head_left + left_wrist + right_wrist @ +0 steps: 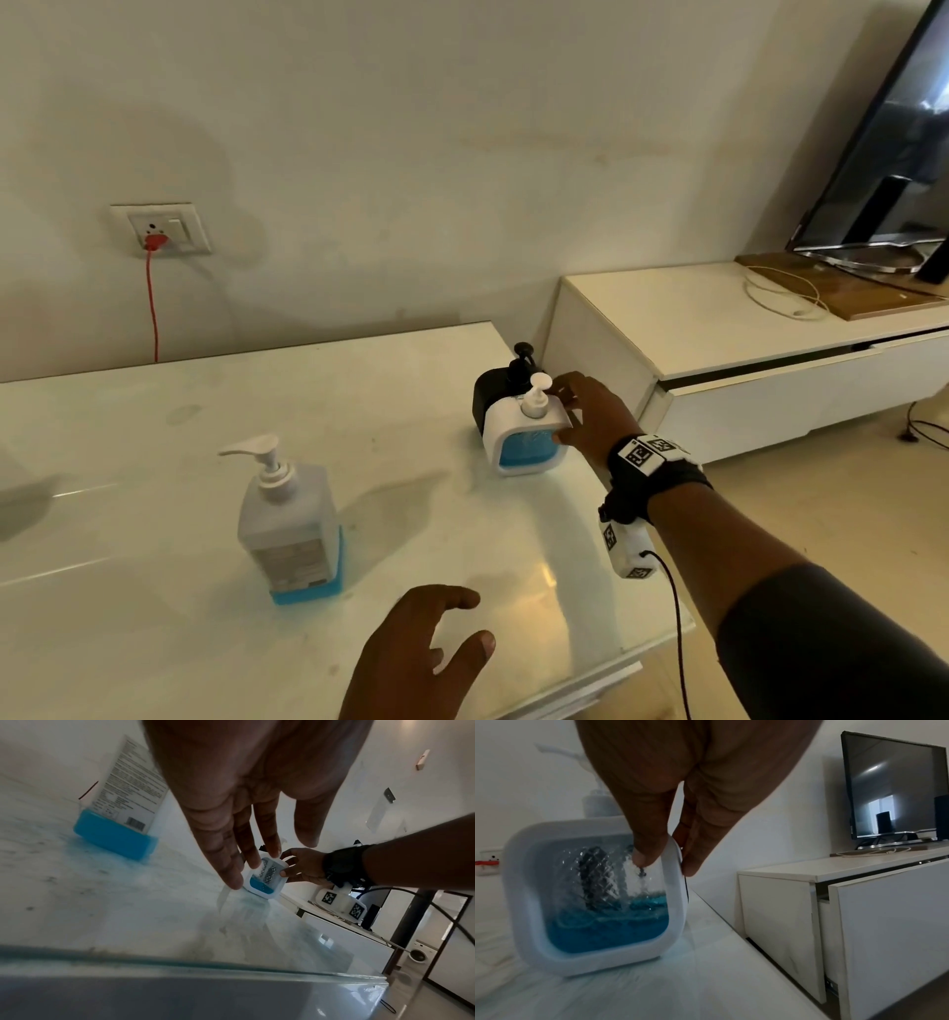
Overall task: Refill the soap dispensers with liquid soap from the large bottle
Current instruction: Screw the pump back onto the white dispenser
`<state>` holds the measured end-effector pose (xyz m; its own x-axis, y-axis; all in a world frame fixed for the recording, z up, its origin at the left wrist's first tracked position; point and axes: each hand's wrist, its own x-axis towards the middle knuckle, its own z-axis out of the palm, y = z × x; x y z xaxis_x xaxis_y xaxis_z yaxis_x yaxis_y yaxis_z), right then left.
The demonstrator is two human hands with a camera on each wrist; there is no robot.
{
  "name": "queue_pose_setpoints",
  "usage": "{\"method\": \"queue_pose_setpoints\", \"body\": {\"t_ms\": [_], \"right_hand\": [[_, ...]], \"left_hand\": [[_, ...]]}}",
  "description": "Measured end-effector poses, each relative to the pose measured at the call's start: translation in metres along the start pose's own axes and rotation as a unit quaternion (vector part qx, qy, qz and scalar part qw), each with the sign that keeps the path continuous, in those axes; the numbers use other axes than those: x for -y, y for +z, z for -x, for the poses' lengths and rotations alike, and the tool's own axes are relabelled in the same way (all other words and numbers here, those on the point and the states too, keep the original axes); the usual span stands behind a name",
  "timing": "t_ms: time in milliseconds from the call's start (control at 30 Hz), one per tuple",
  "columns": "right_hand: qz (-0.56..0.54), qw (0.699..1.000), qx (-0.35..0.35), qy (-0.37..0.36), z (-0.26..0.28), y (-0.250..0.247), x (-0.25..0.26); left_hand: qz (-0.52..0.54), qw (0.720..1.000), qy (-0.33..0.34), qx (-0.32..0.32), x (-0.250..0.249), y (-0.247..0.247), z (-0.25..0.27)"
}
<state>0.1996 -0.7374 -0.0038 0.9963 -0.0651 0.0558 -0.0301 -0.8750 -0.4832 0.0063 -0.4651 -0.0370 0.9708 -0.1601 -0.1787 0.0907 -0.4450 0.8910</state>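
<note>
Right hand [590,416] is wrapped around the right edge of the white dispenser [524,437], thumb on the clear front and fingers round the side, over near the right end of the table [154,514]. It's only got blue soap in the bottom part. The black dispenser [493,390] stands right behind it, touching or nearly so. Left hand [421,652] hangs over the near edge with fingers spread loose, holding nothing. The big bottle [287,524] is well off to the left, pump on, with just a thin blue layer at the bottom. My worry: the dispenser sits close to the table's edge and the grip is a one-sided pinch, so pulling it could tip it or knock the black one. There also may not be enough soap for both. The bottle's back label has small print and a barcode, too blurry to read; no brand visible anywhere.
</note>
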Motion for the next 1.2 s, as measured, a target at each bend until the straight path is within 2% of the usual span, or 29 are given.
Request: {"method": "queue_pose_setpoints", "body": {"t_ms": [200, 433, 733, 833, 900, 1067, 1200], "right_hand": [[0.031, 0.999, -0.020, 0.007, -0.002, 0.008, 0.001], [0.007, 0.998, -0.035, 0.043, 0.004, 0.022, 0.001], [-0.024, 0.988, -0.109, 0.105, 0.053, 0.026, 0.019], [0.001, 0.988, -0.096, 0.121, 0.078, 0.025, 0.047], [-0.011, 0.990, -0.086, 0.106, 0.098, 0.029, 0.074], [-0.144, 0.986, -0.072, 0.038, 0.157, 0.056, 0.158], [-0.267, 0.964, -0.013, -0.011, 0.199, 0.089, 0.215]], "left_hand": [[-0.006, 1.000, -0.011, 0.007, 0.007, -0.004, -0.003], [-0.030, 1.000, 0.002, 0.001, 0.011, -0.012, -0.004], [-0.042, 0.998, 0.038, -0.039, 0.009, -0.035, 0.006], [-0.033, 0.996, 0.041, -0.074, 0.007, -0.049, 0.015], [-0.021, 0.993, 0.042, -0.104, 0.008, -0.061, 0.020], [-0.009, 0.986, 0.035, -0.161, 0.017, -0.091, 0.032], [0.007, 0.979, 0.016, -0.203, 0.025, -0.116, 0.045]]}}
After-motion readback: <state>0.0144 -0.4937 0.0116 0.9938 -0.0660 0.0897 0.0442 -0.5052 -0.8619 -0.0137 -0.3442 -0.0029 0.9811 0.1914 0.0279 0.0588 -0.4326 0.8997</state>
